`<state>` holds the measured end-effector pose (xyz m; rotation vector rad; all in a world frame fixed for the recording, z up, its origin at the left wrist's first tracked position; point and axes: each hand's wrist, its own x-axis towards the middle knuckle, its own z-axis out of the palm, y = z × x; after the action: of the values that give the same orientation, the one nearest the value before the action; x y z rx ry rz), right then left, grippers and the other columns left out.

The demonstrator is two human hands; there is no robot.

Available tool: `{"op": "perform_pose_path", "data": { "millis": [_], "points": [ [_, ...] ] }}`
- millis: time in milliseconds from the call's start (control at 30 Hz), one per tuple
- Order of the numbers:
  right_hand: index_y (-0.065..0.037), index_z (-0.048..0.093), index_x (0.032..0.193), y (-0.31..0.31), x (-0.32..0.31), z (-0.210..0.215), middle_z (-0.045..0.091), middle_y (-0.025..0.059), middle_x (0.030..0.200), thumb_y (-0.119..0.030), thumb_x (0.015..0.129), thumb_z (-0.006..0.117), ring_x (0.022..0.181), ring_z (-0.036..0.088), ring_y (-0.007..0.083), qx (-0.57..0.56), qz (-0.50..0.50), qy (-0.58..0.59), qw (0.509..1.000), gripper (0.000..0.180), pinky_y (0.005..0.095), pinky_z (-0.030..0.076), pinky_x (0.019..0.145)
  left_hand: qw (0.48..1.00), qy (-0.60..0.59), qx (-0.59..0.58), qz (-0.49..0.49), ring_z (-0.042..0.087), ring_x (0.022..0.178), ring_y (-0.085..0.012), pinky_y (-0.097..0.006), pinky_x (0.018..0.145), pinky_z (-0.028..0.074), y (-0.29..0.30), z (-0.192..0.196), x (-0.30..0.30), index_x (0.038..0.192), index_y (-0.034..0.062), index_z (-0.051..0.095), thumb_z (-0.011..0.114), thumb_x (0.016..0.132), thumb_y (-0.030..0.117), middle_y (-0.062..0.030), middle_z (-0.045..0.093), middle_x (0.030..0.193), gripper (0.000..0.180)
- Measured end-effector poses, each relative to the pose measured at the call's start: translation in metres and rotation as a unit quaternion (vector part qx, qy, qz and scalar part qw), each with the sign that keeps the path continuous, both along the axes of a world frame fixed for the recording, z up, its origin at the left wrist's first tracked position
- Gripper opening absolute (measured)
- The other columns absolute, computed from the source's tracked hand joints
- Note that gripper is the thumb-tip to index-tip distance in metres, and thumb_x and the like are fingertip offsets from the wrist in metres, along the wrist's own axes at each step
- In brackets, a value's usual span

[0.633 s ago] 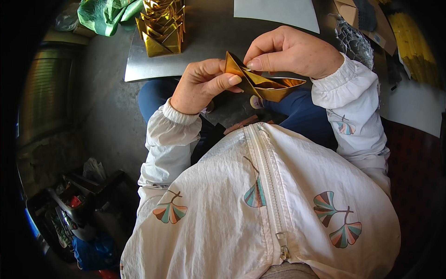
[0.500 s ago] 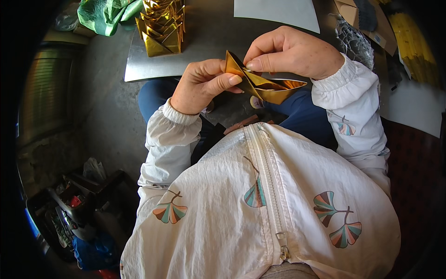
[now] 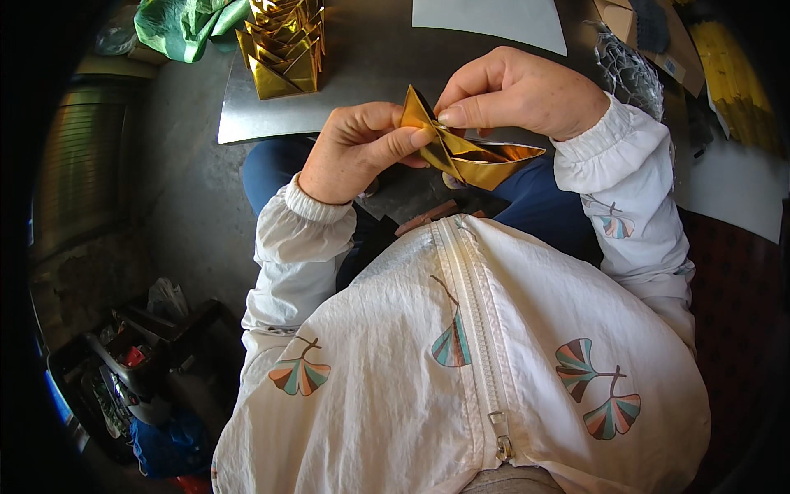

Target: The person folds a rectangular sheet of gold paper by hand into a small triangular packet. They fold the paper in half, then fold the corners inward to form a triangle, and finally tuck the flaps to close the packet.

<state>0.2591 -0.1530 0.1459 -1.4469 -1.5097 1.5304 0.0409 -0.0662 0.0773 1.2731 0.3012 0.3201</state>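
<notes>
A folded gold foil paper boat shape (image 3: 485,170) is held up over my lap, just off the table's near edge. My left hand (image 3: 362,148) is closed on its left end, the thumb on the near side and the fingers behind. From the upper right my right hand (image 3: 522,97) pinches at the middle fold, thumb and forefinger together; its other fingers curl partly out of sight. The pointed left tip stands up between the hands, and the right end flares out with its hollow showing. A stack of similar folded gold pieces (image 3: 285,62) stands on the table to the left.
The dark metal table (image 3: 362,70) has a white sheet (image 3: 494,20) at its far side. A green plastic bag (image 3: 177,29) hangs by the left corner. Clear crinkled wrap (image 3: 629,70), a cardboard box (image 3: 675,49) and yellow bundles (image 3: 732,78) lie right. A cluttered black bin (image 3: 123,362) stands lower left.
The gold boat shape has tilted slightly, and my left thumb lies a little higher along it. My right hand keeps its pinch at the fold, almost in the same place.
</notes>
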Motion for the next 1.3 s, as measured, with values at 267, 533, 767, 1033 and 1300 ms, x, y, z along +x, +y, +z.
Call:
{"op": "perform_pose_path", "data": {
  "millis": [267,533,767,1033,1300],
  "points": [
    [-0.005,0.074,0.100,-0.0018,0.0017,-0.0035,0.070,0.0046,0.087,-0.029,0.091,0.067,0.079,0.062,0.0137,-0.014,-0.001,-0.020,1.000,0.027,0.0271,0.051,0.070,1.000,0.020,0.002,-0.005,0.066,0.081,-0.0095,-0.023,0.075,0.057,-0.0006,0.0035,0.0004,0.102,-0.0029,0.070,0.068,0.092,0.018,-0.0056,0.070,0.090,0.023],
    [-0.001,0.071,0.103,-0.0046,0.0028,-0.0078,0.065,0.0011,0.082,-0.024,0.093,0.066,0.073,0.056,0.0079,-0.029,-0.007,0.030,0.999,0.025,0.0222,0.047,0.068,0.999,0.033,0.016,-0.009,0.066,0.081,-0.0091,-0.023,0.074,0.057,-0.0011,0.0064,0.0007,0.103,-0.0030,0.070,0.068,0.092,0.019,-0.0051,0.070,0.089,0.024],
    [-0.003,0.073,0.103,-0.0054,0.0047,-0.0084,0.070,0.0042,0.086,-0.027,0.089,0.069,0.074,0.059,0.0112,-0.025,-0.007,0.026,0.999,0.027,0.0241,0.049,0.066,0.999,0.038,0.019,-0.021,0.066,0.081,-0.0093,-0.023,0.073,0.057,-0.0009,0.0071,0.0023,0.104,-0.0027,0.070,0.068,0.092,0.018,-0.0054,0.070,0.090,0.024],
    [0.001,0.072,0.098,-0.0043,0.0032,-0.0059,0.061,0.0003,0.071,-0.020,0.089,0.067,0.059,0.048,0.0067,-0.025,0.000,0.020,0.999,0.023,0.0206,0.042,0.055,0.998,0.053,0.032,-0.021,0.069,0.082,-0.0129,-0.025,0.072,0.059,-0.0022,0.0058,0.0042,0.104,-0.0013,0.069,0.067,0.093,0.018,-0.0078,0.072,0.092,0.023],
    [0.001,0.071,0.098,-0.0071,0.0034,-0.0092,0.060,0.0001,0.070,-0.017,0.090,0.065,0.058,0.048,0.0065,-0.015,-0.012,0.008,1.000,0.021,0.0203,0.041,0.054,0.998,0.042,-0.005,-0.039,0.068,0.083,-0.0119,-0.024,0.074,0.058,-0.0006,0.0027,0.0065,0.108,-0.0016,0.070,0.067,0.092,0.018,-0.0073,0.072,0.094,0.025]
  ]
}}
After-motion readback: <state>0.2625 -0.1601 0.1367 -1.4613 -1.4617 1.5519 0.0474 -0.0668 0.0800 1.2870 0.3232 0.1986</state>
